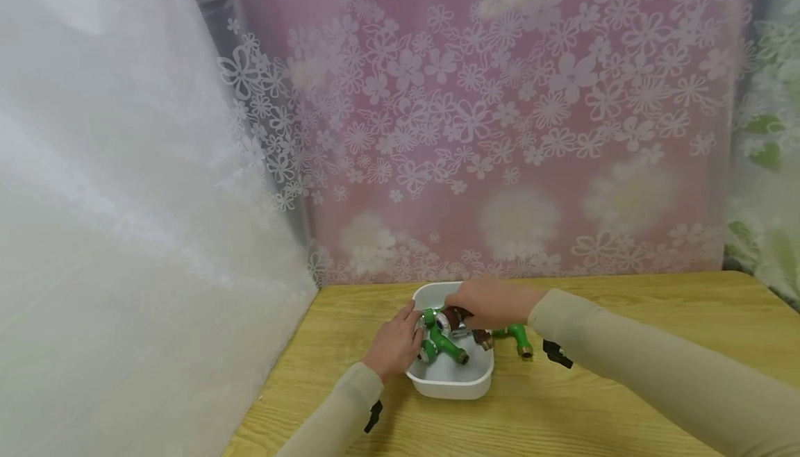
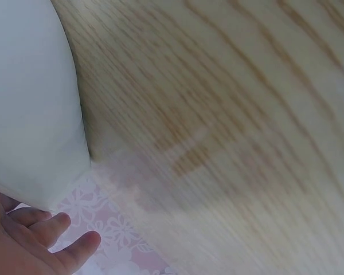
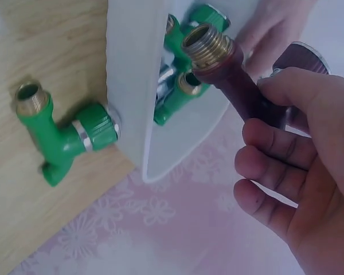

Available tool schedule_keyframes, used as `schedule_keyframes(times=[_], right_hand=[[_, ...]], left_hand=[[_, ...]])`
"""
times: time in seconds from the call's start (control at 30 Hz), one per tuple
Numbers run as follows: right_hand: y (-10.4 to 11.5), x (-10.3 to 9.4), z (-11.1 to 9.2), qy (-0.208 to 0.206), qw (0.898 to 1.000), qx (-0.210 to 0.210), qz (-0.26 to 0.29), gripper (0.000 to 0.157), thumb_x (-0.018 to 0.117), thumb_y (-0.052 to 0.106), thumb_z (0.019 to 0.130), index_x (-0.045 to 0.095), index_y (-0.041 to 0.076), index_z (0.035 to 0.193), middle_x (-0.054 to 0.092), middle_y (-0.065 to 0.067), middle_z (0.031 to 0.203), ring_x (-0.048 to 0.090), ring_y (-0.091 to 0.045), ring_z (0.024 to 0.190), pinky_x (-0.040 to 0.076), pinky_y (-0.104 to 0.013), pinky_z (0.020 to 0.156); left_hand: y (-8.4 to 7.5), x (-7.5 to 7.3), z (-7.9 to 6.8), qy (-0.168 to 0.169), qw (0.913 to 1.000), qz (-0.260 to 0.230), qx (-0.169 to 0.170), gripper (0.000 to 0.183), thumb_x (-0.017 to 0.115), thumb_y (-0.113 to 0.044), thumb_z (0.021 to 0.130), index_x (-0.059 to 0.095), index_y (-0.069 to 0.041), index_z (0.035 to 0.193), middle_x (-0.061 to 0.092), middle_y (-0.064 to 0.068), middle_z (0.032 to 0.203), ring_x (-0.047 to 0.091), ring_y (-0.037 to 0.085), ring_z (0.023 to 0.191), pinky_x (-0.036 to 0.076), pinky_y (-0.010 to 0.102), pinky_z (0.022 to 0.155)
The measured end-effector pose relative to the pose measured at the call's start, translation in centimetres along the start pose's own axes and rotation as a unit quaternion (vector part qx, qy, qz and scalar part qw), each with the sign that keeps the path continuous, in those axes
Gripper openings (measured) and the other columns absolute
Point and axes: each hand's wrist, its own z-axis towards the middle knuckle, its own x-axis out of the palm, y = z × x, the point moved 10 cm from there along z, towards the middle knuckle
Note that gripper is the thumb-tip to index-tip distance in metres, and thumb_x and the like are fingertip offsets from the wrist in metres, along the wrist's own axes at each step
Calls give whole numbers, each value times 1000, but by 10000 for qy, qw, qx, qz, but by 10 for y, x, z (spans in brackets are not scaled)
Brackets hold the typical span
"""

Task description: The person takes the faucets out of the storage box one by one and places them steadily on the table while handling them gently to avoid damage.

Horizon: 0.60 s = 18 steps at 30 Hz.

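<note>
A white plastic basin (image 1: 453, 389) stands on the table and holds several green taps (image 1: 446, 346) with brass threaded ends. My right hand (image 1: 490, 302) is over its right rim. That hand grips a dark red tap (image 3: 241, 86) between thumb and fingers, threaded brass mouth toward the basin. Another dark red tap end (image 1: 482, 339) shows by the right rim. My left hand (image 1: 395, 342) rests at the basin's left rim, its fingers (image 2: 83, 245) loosely bent and spread; some are hidden behind the basin wall, so whether they touch a tap inside is unclear.
A separate green tap (image 3: 63, 137) lies on the wooden table (image 1: 600, 387), right of the basin. A pink flowered curtain (image 1: 512, 130) hangs behind the table's far edge. Pale sheeting (image 1: 137, 200) borders the left side.
</note>
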Motion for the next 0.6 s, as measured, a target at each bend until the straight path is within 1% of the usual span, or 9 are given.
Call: schedule_keyframes(times=[0.13, 0.2, 0.33, 0.43, 0.5, 0.6], right_hand=[[-11, -4, -9, 110, 9997, 236, -29, 12, 73, 24, 93, 67, 22, 104, 63, 14, 84, 57, -2, 70, 52, -26, 66], [-18, -5, -15, 169, 9992, 362, 37, 13, 72, 23, 93, 67, 21, 105, 62, 13, 83, 55, -3, 70, 51, -27, 64], [-30, -6, -28, 104, 9984, 546, 112, 15, 73, 20, 92, 67, 20, 106, 61, 13, 83, 53, -4, 68, 47, -27, 62], [-39, -6, -37, -6, 9983, 558, 193, 16, 73, 17, 90, 68, 19, 104, 61, 13, 81, 52, -4, 66, 46, -27, 60], [-45, -3, -43, -8, 9980, 586, 252, 14, 73, 16, 90, 67, 20, 102, 61, 13, 81, 51, -5, 66, 46, -28, 61], [-55, 2, -50, 40, 9975, 633, 317, 16, 74, 16, 90, 68, 21, 104, 63, 13, 84, 54, -4, 70, 48, -29, 62]], left_hand=[[0, 0, 0, 5, 10000, -21, 12, 43, 43, -29, 107, 53, -10, 143, 38, 14, 160, 53, 32, 136, 48, 48, 108], [1, 1, 0, 73, 10000, -44, -42, 44, 43, -30, 107, 52, -10, 145, 37, 14, 161, 52, 32, 136, 47, 48, 108], [2, 3, 1, 206, 9996, -89, -185, 45, 43, -32, 107, 50, -12, 146, 35, 11, 162, 49, 31, 139, 45, 48, 110], [3, 4, 1, 309, 9991, -117, -276, 46, 43, -33, 107, 49, -13, 147, 33, 10, 163, 48, 30, 140, 44, 48, 111], [3, 4, 1, 313, 9990, -137, -286, 45, 44, -33, 107, 49, -12, 147, 33, 10, 163, 49, 31, 140, 44, 49, 111], [2, 3, 1, 283, 9992, -106, -258, 45, 44, -32, 107, 50, -12, 146, 34, 11, 163, 49, 31, 139, 45, 49, 111]])
